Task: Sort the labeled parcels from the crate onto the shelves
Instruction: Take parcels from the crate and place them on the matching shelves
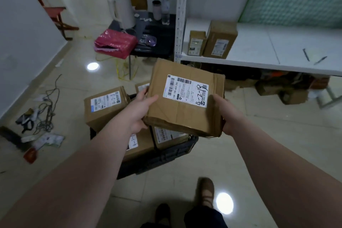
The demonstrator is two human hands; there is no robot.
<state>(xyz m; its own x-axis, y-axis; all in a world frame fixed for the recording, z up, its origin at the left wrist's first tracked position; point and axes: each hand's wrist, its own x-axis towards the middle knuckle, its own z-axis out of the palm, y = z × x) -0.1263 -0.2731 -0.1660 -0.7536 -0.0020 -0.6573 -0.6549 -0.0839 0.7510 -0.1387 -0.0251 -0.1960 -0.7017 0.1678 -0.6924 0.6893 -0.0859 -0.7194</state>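
I grip the box (185,102) with left hand (137,111) and right hand (226,115), over the crate (166,155); shelf (259,50) at two o'clock.

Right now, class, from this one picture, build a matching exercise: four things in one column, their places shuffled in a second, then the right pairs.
Things
1. parcel marked 4-2-18
2. white kettle
3. two upright parcels
4. tangled cables

Places
A. on the floor
B. on the white shelf
C. held by the left hand and the right hand
D. on the dark table

Pairs: 1-C, 2-D, 3-B, 4-A
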